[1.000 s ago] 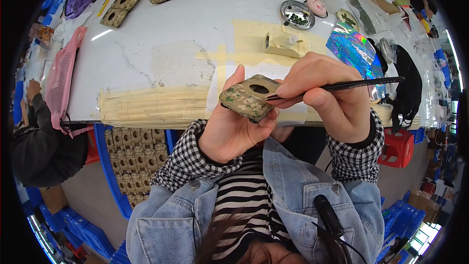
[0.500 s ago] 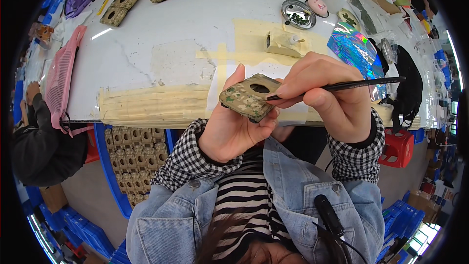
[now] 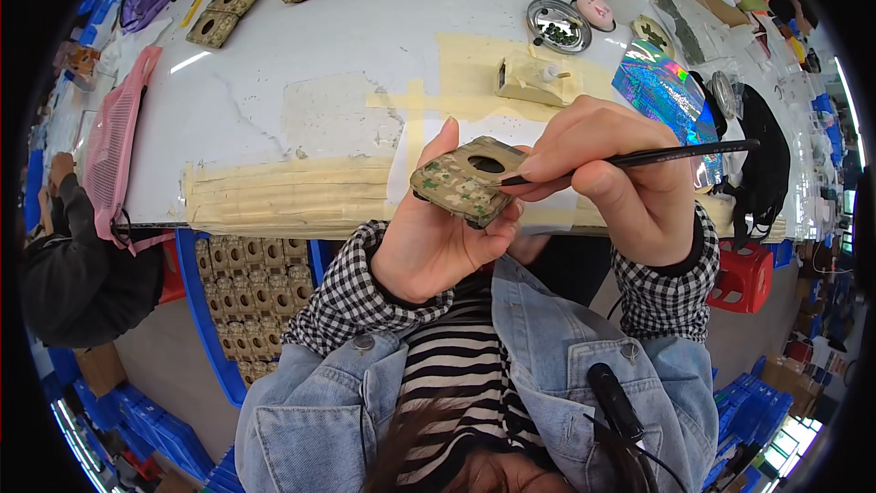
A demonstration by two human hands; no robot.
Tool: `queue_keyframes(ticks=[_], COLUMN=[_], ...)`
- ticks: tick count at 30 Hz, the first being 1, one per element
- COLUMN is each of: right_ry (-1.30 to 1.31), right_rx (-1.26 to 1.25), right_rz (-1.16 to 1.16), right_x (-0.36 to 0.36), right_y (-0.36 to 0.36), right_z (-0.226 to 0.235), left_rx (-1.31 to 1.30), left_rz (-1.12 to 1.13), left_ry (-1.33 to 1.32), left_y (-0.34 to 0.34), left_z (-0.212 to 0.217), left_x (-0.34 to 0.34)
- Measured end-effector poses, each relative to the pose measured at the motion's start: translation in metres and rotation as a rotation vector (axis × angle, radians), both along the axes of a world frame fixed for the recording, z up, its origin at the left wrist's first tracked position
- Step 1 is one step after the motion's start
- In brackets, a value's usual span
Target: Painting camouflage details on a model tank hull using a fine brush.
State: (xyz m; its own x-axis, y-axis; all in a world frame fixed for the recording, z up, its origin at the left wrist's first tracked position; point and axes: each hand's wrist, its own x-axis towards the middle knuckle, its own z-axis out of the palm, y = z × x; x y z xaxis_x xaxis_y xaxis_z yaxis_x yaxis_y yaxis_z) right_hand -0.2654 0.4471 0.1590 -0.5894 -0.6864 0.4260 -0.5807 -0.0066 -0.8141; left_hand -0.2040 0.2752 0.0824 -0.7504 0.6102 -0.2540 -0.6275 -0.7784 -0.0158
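Observation:
My left hand (image 3: 424,256) holds a camouflage-patterned casing (image 3: 447,178) above the table's front edge. This small boxy part has a round dark hole (image 3: 485,164) in its upper face. Between the thumb and fingers of my right hand (image 3: 630,183) is a pair of slim black tweezers (image 3: 671,153). Their tip lies at the casing's right side, just below the hole; whether it touches or pinches anything is too small to tell. The palm of my left hand is under the casing, and some of its fingers are hidden behind it.
Beyond my hands stand a tape-covered block (image 3: 534,79) and a round metal dish (image 3: 558,26) of small green bits. More camouflage casings lie at the far left (image 3: 226,14) and fill a blue crate (image 3: 212,319) below. A pink mesh bag (image 3: 119,146) hangs near another person's arm (image 3: 80,205).
Almost nothing differs. The tweezers have shifted very slightly in my right hand; the casing stays in place in my left.

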Motion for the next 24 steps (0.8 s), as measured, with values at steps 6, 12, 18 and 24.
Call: queue_keyframes(ticks=[6,12,18,24], right_ry=[-0.035,-0.024,0.002,0.044], right_rx=[-0.016,0.0,0.009,-0.003], right_rz=[-0.012,-0.006,0.018,0.026], right_x=[0.0017,0.0012,-0.0019,-0.0046], right_y=[-0.0002,0.0006,0.0016,0.0017], right_z=[-0.0026,-0.0019,-0.0015,-0.0022], left_rx=[0.002,0.005,0.017,0.017], left_rz=[0.005,0.0,-0.004,-0.015], left_ry=[0.006,-0.014,-0.021,-0.013], left_y=[0.0002,-0.0001,-0.0005,-0.0007], left_z=[-0.0006,-0.0001,-0.0006,-0.0021], left_x=[0.0,-0.0005,-0.0018,-0.0033])
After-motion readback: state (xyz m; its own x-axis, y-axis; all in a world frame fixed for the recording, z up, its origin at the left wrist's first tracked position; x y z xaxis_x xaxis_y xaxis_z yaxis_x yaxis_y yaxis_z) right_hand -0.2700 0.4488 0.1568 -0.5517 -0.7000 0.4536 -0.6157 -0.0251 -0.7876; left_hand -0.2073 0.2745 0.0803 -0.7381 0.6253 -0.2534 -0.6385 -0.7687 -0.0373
